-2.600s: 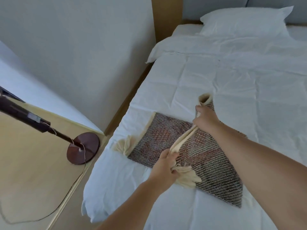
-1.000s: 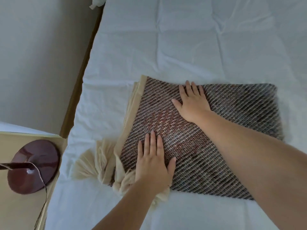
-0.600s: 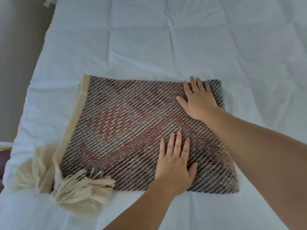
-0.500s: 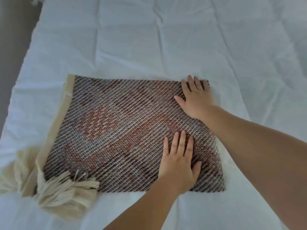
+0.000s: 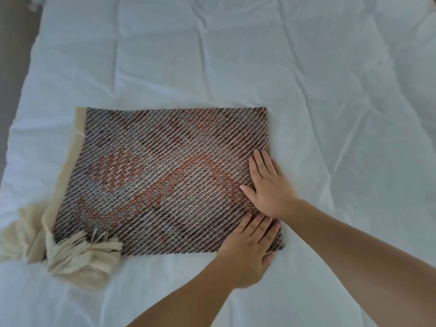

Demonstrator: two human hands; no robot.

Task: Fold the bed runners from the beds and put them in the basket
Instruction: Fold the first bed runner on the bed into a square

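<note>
Bed runner (image 5: 165, 175) of brown-and-orange woven cloth, folded rectangular, lies on the white-sheeted bed (image 5: 236, 55); left grip (image 5: 250, 249) and right grip (image 5: 269, 185), both released, press flat on its right edge; cream tassels (image 5: 80, 258) bunch leftward.

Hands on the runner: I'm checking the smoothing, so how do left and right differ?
The left hand covers the near right corner of the bed runner, palm overhanging its near edge; the right hand lies farther up, by the right edge. The left hand's fingers angle rightward, the right hand's leftward. Both lie flat, fingers straight.
</note>
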